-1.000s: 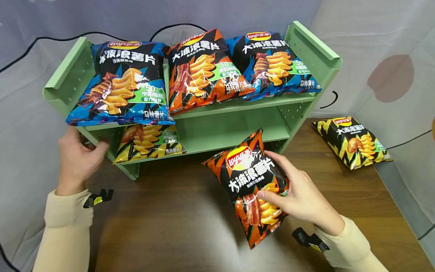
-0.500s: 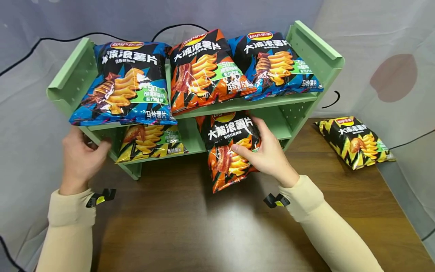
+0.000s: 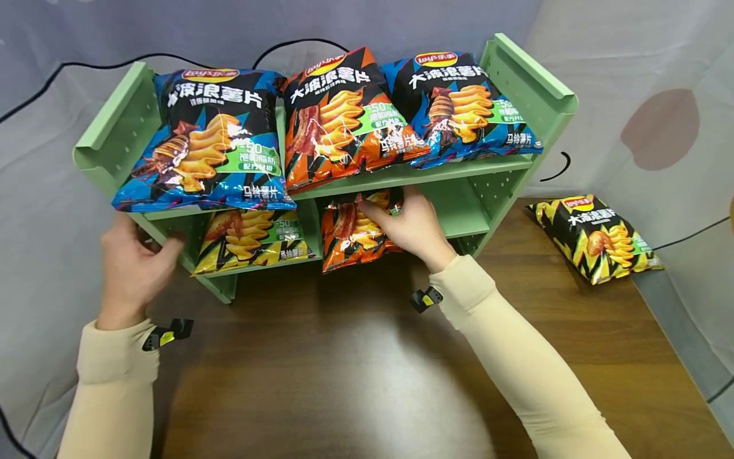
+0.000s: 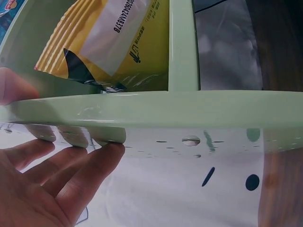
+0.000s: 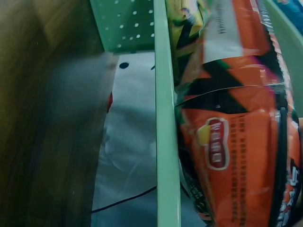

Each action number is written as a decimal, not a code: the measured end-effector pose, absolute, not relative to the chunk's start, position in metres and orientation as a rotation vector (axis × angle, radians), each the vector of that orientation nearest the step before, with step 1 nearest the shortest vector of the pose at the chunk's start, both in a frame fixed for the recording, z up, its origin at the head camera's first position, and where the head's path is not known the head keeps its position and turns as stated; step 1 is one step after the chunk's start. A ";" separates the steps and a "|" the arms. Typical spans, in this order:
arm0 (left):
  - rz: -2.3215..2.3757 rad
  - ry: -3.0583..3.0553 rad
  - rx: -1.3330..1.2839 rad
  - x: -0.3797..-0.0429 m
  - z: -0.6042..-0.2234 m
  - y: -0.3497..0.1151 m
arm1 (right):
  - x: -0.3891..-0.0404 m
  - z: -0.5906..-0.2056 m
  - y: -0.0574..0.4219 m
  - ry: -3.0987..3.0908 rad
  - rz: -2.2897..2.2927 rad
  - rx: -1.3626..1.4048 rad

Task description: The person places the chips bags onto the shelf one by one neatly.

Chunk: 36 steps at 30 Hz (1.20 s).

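My right hand (image 3: 415, 226) grips an orange-and-black bag of potato chips (image 3: 350, 236), thumb across its front, inside the lower tier of a green shelf (image 3: 338, 187). In the right wrist view the back of that chip bag (image 5: 232, 146) lies just over the shelf's front edge (image 5: 165, 118). At the shelf's left side panel, my left hand (image 3: 134, 268) pinches the panel, fingers outside and thumb at the inner edge, as the left wrist view shows. A yellow chip bag (image 3: 252, 242) sits in the lower tier, left of the orange one.
On the upper tier stand a blue chip bag (image 3: 212, 140) at left, an orange one (image 3: 346, 121) in the middle and another blue one (image 3: 459, 111) at right. Another yellow chip bag (image 3: 596, 239) lies on the wooden table (image 3: 287, 370) at right. A black cable (image 3: 126, 62) runs behind the shelf.
My right hand has carried the orange chip bag from over the table up and left into the lower tier. The left hand keeps its hold on the shelf's side.
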State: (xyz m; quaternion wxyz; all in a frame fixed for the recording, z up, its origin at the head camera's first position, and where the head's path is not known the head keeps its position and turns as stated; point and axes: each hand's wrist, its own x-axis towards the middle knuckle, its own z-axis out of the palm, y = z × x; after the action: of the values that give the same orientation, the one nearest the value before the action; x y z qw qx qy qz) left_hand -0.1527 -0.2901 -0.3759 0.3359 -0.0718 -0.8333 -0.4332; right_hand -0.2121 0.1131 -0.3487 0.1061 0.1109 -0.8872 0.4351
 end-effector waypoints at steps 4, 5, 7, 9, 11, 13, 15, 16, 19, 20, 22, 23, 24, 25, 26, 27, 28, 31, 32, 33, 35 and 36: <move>-1.124 -2.167 -0.203 -0.154 -0.376 -0.291 | -0.219 -0.349 0.105 -2.629 1.163 0.325; -1.123 -2.164 -0.206 -0.154 -0.377 -0.291 | -0.221 -0.349 0.104 -2.650 1.129 0.312; -1.125 -2.168 -0.201 -0.154 -0.377 -0.290 | -0.222 -0.349 0.101 -2.702 1.047 0.271; -1.124 -2.170 -0.198 -0.154 -0.378 -0.290 | -0.223 -0.349 0.098 -2.757 0.976 0.230; -1.121 -2.174 -0.194 -0.154 -0.377 -0.289 | -0.223 -0.349 0.096 -2.797 0.916 0.200; -1.121 -2.178 -0.188 -0.154 -0.377 -0.289 | -0.223 -0.349 0.094 -2.814 0.859 0.204; -1.121 -2.181 -0.184 -0.154 -0.377 -0.288 | -0.224 -0.350 0.092 -2.823 0.814 0.230; -1.123 -2.184 -0.179 -0.154 -0.376 -0.288 | -0.224 -0.350 0.091 -2.828 0.792 0.244; -1.127 -2.192 -0.165 -0.153 -0.375 -0.287 | -0.225 -0.350 0.087 -2.864 0.735 0.271; -1.127 -2.194 -0.163 -0.153 -0.375 -0.286 | -0.225 -0.350 0.086 -2.882 0.722 0.273; -1.133 -2.196 -0.167 -0.153 -0.375 -0.286 | -0.224 -0.348 0.085 -2.919 0.695 0.264; -1.136 -2.196 -0.170 -0.153 -0.375 -0.286 | -0.224 -0.348 0.084 -2.937 0.686 0.262; -1.139 -2.197 -0.172 -0.153 -0.375 -0.286 | -0.225 -0.347 0.084 -2.956 0.682 0.256; -1.138 -2.198 -0.172 -0.153 -0.374 -0.286 | -0.225 -0.346 0.084 -2.973 0.682 0.249; -1.139 -2.198 -0.174 -0.153 -0.375 -0.286 | -0.225 -0.345 0.085 -2.992 0.686 0.239; -1.139 -2.199 -0.175 -0.153 -0.375 -0.286 | -0.225 -0.344 0.086 -3.002 0.692 0.228; -1.135 -2.201 -0.174 -0.153 -0.375 -0.286 | -0.224 -0.342 0.087 -3.013 0.700 0.217; -1.137 -2.193 -0.186 -0.153 -0.376 -0.287 | -0.222 -0.339 0.092 -3.023 0.725 0.193; -1.137 -2.187 -0.194 -0.153 -0.376 -0.287 | -0.221 -0.339 0.094 -3.015 0.732 0.193; -1.136 -2.179 -0.202 -0.153 -0.377 -0.288 | -0.220 -0.338 0.096 -3.002 0.739 0.199; -1.143 -2.165 -0.214 -0.154 -0.377 -0.290 | -0.218 -0.338 0.099 -2.953 0.734 0.238; -1.141 -2.160 -0.217 -0.154 -0.378 -0.291 | -0.216 -0.339 0.100 -2.918 0.727 0.257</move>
State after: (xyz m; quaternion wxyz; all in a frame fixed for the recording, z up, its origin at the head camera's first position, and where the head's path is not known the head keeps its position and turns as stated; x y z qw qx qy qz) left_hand -0.1537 -0.2910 -0.3776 0.3379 -0.0833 -0.8289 -0.4380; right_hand -0.2161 0.1001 -0.3391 0.0615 0.0850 -0.9650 0.2404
